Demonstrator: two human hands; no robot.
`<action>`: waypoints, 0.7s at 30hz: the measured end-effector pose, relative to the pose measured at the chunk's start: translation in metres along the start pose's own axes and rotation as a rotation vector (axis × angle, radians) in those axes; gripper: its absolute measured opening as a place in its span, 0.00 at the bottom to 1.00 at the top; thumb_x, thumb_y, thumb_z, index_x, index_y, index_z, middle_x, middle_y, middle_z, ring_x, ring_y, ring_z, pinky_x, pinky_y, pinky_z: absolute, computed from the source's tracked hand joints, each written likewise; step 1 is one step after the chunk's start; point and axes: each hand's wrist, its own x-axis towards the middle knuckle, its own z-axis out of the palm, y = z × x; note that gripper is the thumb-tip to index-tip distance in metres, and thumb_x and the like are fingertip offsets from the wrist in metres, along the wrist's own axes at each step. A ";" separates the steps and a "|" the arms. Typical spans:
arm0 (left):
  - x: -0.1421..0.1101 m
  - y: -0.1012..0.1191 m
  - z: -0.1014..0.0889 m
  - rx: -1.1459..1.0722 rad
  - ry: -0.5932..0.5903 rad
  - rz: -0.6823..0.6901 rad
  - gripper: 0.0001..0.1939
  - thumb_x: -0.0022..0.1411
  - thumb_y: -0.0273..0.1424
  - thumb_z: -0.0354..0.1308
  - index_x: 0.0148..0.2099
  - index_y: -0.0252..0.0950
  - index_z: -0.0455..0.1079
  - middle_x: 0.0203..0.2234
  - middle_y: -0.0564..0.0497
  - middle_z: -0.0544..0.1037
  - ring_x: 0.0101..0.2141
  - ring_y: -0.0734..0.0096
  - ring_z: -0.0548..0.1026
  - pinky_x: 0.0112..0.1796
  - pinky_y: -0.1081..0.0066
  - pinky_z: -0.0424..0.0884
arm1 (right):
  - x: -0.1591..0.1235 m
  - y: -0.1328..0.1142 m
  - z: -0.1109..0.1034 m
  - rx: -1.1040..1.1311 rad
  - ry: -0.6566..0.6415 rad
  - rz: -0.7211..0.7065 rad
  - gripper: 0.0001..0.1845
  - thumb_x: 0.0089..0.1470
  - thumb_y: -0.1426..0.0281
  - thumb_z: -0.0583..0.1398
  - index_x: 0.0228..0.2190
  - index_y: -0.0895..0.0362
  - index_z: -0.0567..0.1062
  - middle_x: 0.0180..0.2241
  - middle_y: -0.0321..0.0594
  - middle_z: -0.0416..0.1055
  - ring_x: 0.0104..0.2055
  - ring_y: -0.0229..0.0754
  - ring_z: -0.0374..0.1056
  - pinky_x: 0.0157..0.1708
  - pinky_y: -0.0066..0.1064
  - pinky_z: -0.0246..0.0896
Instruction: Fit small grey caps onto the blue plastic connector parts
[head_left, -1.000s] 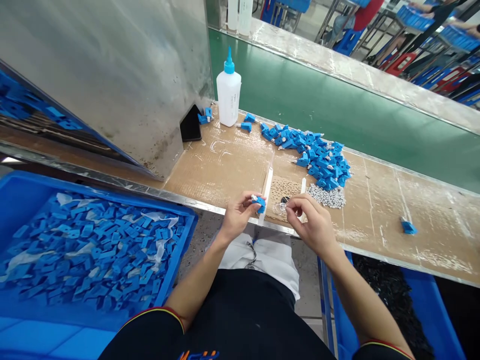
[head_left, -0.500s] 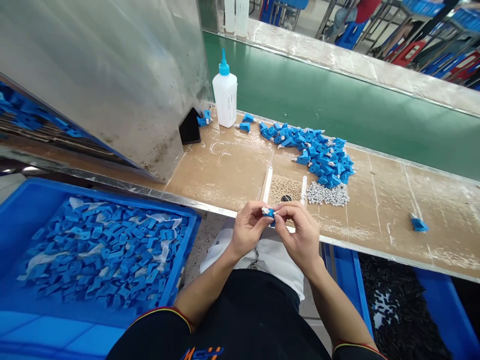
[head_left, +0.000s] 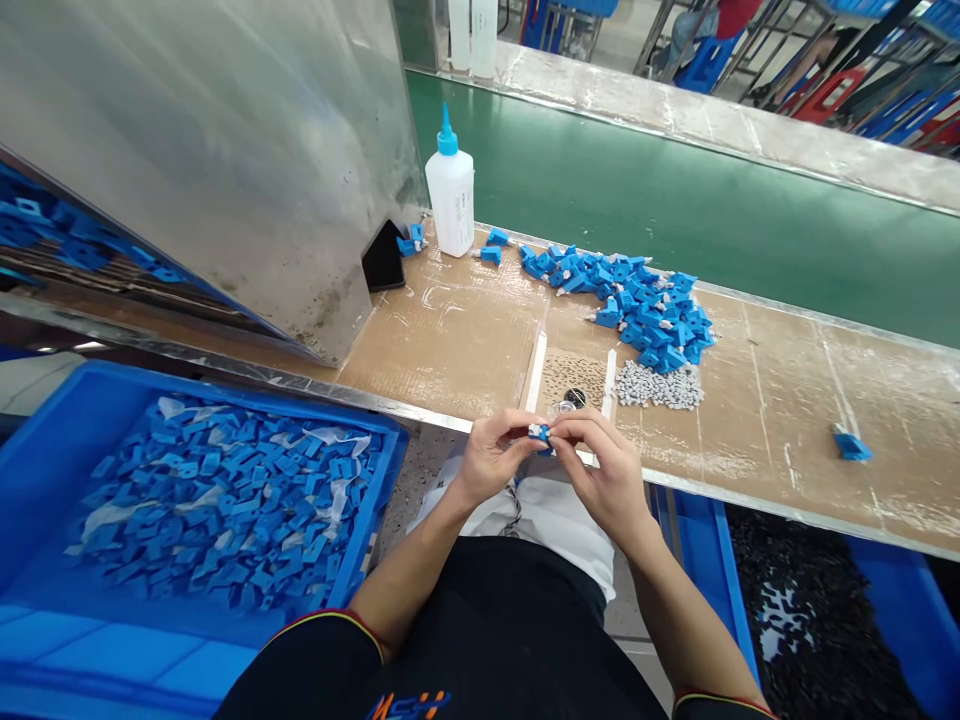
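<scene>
- Drawn together since a moment ago, left hand (head_left: 495, 458) and right hand (head_left: 607, 475) meet above the bench (head_left: 450, 340) edge
- Both pinch a blue part (head_left: 539, 433) between their fingertips
- Clear piece (head_left: 562, 408) lies just beyond the hands, near grey pellets (head_left: 658, 385)
- Blue heap (head_left: 630, 310) spreads behind them, with a white bottle (head_left: 451, 195) farther left
- Blue crate (head_left: 97, 440) of parts sits at lower left

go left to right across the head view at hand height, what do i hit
blue crate of blue parts -> left hand -> small blue part -> right hand -> blue crate of black parts
</scene>
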 end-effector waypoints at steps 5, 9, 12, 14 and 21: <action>-0.002 0.012 0.013 -0.117 -0.011 -0.074 0.14 0.65 0.42 0.63 0.46 0.38 0.71 0.39 0.46 0.84 0.36 0.67 0.83 0.37 0.71 0.79 | -0.009 0.007 0.005 0.000 0.082 0.022 0.08 0.62 0.71 0.59 0.44 0.52 0.72 0.42 0.45 0.74 0.36 0.41 0.71 0.32 0.34 0.71; -0.003 0.019 0.029 -0.134 -0.054 -0.108 0.21 0.63 0.44 0.64 0.53 0.39 0.69 0.50 0.40 0.81 0.42 0.63 0.83 0.42 0.68 0.79 | -0.013 0.009 0.010 -0.090 0.156 0.001 0.08 0.62 0.71 0.59 0.44 0.52 0.72 0.40 0.44 0.73 0.38 0.43 0.71 0.33 0.34 0.71; 0.003 0.024 0.038 -0.023 -0.009 -0.112 0.19 0.66 0.43 0.60 0.52 0.37 0.71 0.48 0.40 0.82 0.43 0.62 0.83 0.43 0.67 0.79 | -0.013 0.008 0.013 -0.158 0.240 0.028 0.08 0.63 0.72 0.58 0.43 0.52 0.73 0.37 0.42 0.71 0.37 0.44 0.70 0.34 0.35 0.70; 0.008 0.027 0.042 0.055 -0.008 -0.099 0.16 0.70 0.42 0.56 0.50 0.37 0.72 0.45 0.41 0.83 0.41 0.63 0.82 0.42 0.67 0.79 | -0.010 0.007 0.015 -0.189 0.287 0.050 0.07 0.63 0.73 0.57 0.42 0.52 0.73 0.34 0.41 0.70 0.35 0.43 0.69 0.32 0.34 0.68; 0.038 0.022 0.044 0.178 -0.175 -0.043 0.17 0.70 0.42 0.54 0.53 0.36 0.71 0.38 0.44 0.83 0.32 0.68 0.80 0.32 0.72 0.75 | 0.005 0.016 0.003 -0.236 0.313 0.053 0.07 0.63 0.73 0.56 0.40 0.51 0.72 0.34 0.41 0.69 0.34 0.44 0.68 0.32 0.34 0.66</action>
